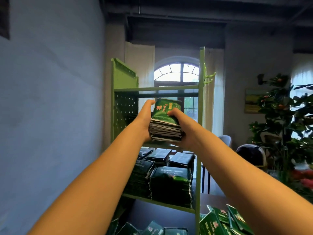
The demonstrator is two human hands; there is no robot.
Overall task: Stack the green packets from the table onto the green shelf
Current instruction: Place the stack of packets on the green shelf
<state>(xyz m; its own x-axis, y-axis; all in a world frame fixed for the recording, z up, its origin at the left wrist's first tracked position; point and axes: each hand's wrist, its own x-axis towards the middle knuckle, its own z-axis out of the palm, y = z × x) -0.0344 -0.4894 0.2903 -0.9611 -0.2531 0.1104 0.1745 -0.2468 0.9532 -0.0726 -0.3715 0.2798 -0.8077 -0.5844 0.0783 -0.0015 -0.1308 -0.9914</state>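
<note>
I hold a thick stack of green packets [165,123] between both hands at the middle level of the green shelf [201,99]. My left hand [146,116] grips the stack's left side, fingers reaching along its far edge. My right hand [182,123] grips the right side, with fingers curled over the top packet. The stack's bottom sits just above the middle shelf board [162,146]; whether it touches is unclear. On the level below stand several piles of green packets [170,182]. More loose green packets [220,221] lie on the dark table at the bottom.
A blue-grey wall is close on the left. The shelf's perforated left side panel [124,106] borders the opening. A leafy plant with orange fruit [284,116] and chairs [250,155] stand at the right. An arched window [177,72] is behind the shelf.
</note>
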